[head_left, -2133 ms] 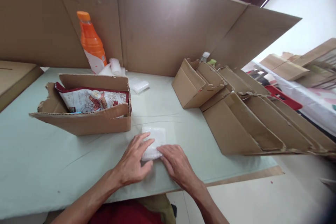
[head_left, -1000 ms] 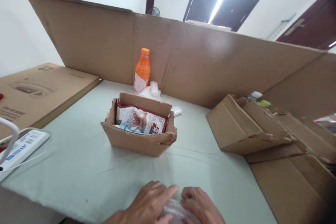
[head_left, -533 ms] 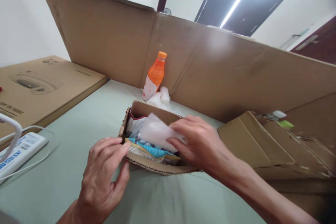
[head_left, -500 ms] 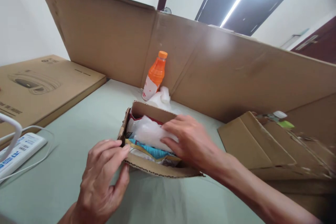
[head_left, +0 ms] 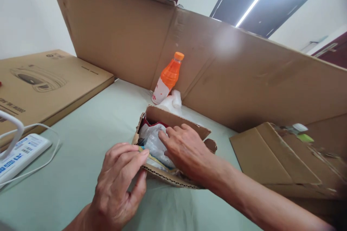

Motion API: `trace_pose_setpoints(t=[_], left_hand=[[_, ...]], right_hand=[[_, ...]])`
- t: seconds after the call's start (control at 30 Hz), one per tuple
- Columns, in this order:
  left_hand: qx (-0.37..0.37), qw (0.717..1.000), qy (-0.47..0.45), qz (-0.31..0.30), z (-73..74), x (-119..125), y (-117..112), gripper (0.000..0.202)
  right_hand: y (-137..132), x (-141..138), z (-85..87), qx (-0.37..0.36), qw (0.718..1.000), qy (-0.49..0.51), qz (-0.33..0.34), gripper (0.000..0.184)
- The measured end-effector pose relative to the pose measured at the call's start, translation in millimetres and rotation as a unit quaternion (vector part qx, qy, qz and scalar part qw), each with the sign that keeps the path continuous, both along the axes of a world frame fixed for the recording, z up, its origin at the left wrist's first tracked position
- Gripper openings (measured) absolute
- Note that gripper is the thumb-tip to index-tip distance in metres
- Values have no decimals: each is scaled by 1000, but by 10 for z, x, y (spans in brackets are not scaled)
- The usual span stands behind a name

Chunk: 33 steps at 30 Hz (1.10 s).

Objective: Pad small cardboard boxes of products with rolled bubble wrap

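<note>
A small cardboard box (head_left: 176, 122) stands with its top open in the middle of the table. My left hand (head_left: 119, 177) grips its near left corner, fingers over the wall and thumb outside. Inside the box lies clear bubble wrap (head_left: 155, 142), filling much of the space. My right hand (head_left: 187, 148) reaches in from the right, its fingers apart and resting on the bubble wrap; its thumb is hidden. A yellow-and-blue packet edge (head_left: 154, 158) shows along the near wall. Behind it, a dark red edge (head_left: 162, 124) lines the far side.
An orange drink bottle (head_left: 169, 77) leans against a tall cardboard screen (head_left: 244, 72), with a white plastic roll (head_left: 176, 99) beside it. At left are a flat printed carton (head_left: 54, 83) and a white power strip (head_left: 24, 155) with cable. Another cardboard box (head_left: 260, 151) sits at right.
The bubble wrap now lies flatter and spread over the blue packet. My right hand has loosened its pinch and its fingers have spread on top. My left hand stays on the box corner.
</note>
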<state>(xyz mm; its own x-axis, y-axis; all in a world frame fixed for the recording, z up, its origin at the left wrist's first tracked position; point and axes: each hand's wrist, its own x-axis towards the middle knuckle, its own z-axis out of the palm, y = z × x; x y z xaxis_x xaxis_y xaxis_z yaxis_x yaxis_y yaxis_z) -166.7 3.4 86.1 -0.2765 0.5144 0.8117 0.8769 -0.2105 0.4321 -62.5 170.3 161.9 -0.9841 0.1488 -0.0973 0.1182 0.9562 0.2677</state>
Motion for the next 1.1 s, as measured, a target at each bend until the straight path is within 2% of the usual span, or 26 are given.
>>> trace_pose_setpoints(t=[0.1, 0.23, 0.33, 0.4, 0.47, 0.5, 0.57, 0.63, 0.67, 0.73, 0.8, 0.87, 0.93, 1.0, 1.1], left_hand=[[-3, 1000, -5, 2, 1, 13, -5, 53], [-5, 1000, 0, 16, 4, 43, -18, 53], [2, 999, -6, 47, -21, 55, -64, 62], [11, 995, -44, 87, -84, 41, -131, 69], [-6, 987, -118, 109, -196, 4, -218, 69], [-29, 980, -165, 108, -268, -20, -263, 67], [-87, 956, -267, 88, -428, -70, -337, 62], [-129, 926, -351, 58, -582, -116, -366, 62], [-138, 913, -381, 40, -647, -138, -355, 64], [-143, 895, -424, -5, -732, -183, -274, 66], [-142, 879, -452, -49, -753, -216, -122, 66], [-138, 872, -465, -70, -730, -192, 58, 67], [-133, 876, -461, -56, -707, -56, 196, 66], [-130, 891, -433, -40, -719, 204, 223, 62], [-136, 933, -328, -59, -793, 680, 6, 56]], right_hand=[[1, 30, 11, -57, 998, 9, 20, 22], [84, -80, -101, -180, 979, -82, 45, 34], [136, -5, 38, -241, 968, -43, 45, 46], [140, 271, 231, -260, 964, 51, 16, 44], [110, 718, 373, -252, 948, 185, -64, 34], [80, 974, 382, -243, 928, 257, -117, 28], [-11, 1447, 228, -226, 887, 339, -217, 21], [-143, 1734, -138, -258, 853, 360, -278, 25], [-219, 1776, -362, -290, 842, 345, -297, 34], [-352, 1668, -785, -339, 820, 339, -312, 48], [-408, 1418, -1056, -373, 799, 341, -326, 50], [-368, 1212, -1145, -395, 782, 353, -328, 46], [-284, 1198, -1125, -407, 769, 365, -329, 44], [-230, 1409, -1093, -409, 751, 378, -356, 47], [-292, 1942, -1107, -411, 700, 401, -424, 53]])
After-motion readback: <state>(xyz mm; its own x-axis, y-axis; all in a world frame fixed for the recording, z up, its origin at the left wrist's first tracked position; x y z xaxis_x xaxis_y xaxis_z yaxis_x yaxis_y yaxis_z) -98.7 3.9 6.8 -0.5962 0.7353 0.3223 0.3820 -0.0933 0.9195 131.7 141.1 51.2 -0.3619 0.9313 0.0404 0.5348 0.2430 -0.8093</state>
